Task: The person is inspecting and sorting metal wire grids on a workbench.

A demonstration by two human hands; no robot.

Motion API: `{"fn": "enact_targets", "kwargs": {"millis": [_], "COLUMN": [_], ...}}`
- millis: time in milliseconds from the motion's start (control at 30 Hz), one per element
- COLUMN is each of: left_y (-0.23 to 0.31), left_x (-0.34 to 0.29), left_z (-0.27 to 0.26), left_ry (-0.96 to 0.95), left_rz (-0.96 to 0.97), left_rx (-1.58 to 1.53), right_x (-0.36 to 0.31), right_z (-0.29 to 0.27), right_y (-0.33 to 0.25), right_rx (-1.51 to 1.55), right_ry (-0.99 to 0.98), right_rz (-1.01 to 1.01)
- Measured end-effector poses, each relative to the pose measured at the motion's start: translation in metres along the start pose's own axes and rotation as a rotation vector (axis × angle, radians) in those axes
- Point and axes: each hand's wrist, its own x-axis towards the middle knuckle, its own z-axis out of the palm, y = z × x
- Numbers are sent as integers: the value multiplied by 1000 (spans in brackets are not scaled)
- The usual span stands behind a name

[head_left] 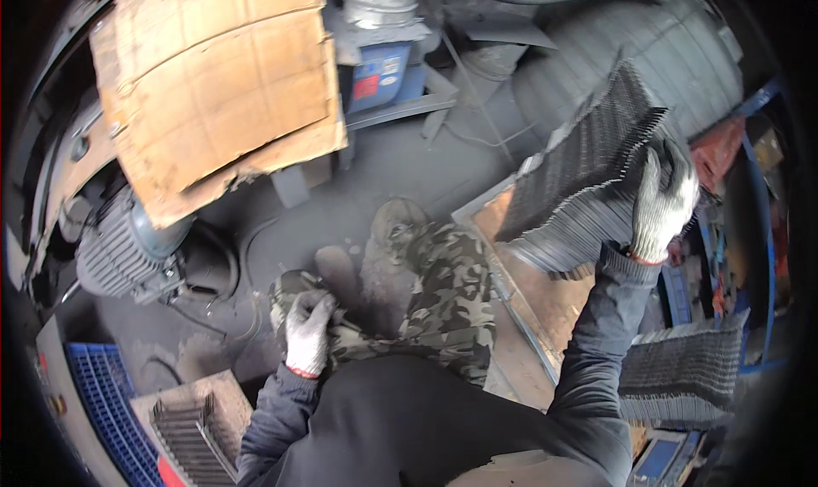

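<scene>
The gloved right hand (665,199) is at the right end of a stack of thin dark strips (588,176), which extends leftward from its fingers over a brown tabletop (558,310); whether the fingers are clamped on any strips I cannot tell. The gloved left hand (308,332), fingers curled together, is well apart from the stack, above the camouflage trousers (452,304).

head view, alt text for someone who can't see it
A person's gloved right hand is at the end of a stack of thin dark pieces; the gloved left hand is by the camouflage trousers. Cardboard and a grey motor are at left.
</scene>
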Motion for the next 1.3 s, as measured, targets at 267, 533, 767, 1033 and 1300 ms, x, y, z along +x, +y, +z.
{"fn": "enact_targets", "kwargs": {"millis": [267, 533, 767, 1033, 1300], "left_y": [11, 86, -1, 33, 48], "left_x": [-17, -129, -277, -221, -227], "left_z": [-24, -231, -468, -415, -429], "left_ry": [-19, 988, 1062, 1281, 1344], "left_rz": [31, 243, -256, -4, -172], "left_rx": [79, 1159, 1644, 1119, 1133], "right_x": [-133, -259, -299, -313, -281], "right_z": [8, 39, 56, 58, 52], "right_y": [-245, -346, -355, -354, -365], "right_rx": [1228, 1377, 1292, 1186, 1190], "right_ry": [-359, -1072, -1268, -1297, -1093], "right_rz": [440, -304, -146, -8, -40]}}
